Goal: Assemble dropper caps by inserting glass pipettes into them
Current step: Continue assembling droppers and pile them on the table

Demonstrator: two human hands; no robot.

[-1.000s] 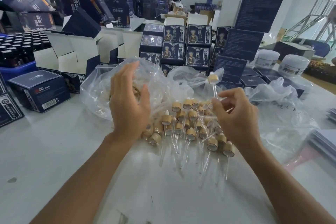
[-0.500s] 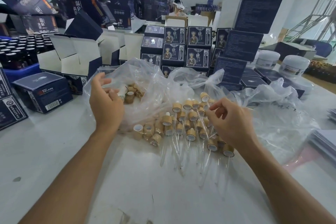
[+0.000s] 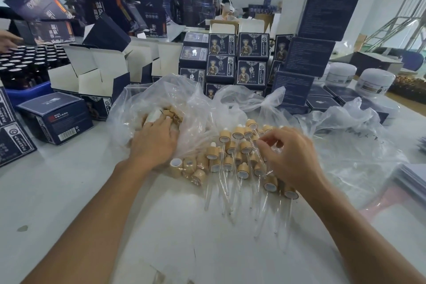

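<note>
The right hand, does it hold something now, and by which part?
It cannot be told. The right hand hovers with curled fingers over the assembled droppers; any pinch is hidden.

Two hands are in view over the counter (image 3: pixel 69 191), the left hand (image 3: pixel 154 143) and the right hand (image 3: pixel 292 159). Two clear plastic bags lie there, one bag (image 3: pixel 143 104) holding loose caps and a second bag (image 3: pixel 350 136) spread out at the right, with roughly twenty assembled droppers (image 3: pixel 242 168) heaped between them, too overlapped for an exact count. Three loose caps (image 3: pixel 189 166) lie beside that heap, and two white jars (image 3: pixel 374 80) stand at the far right.
</note>
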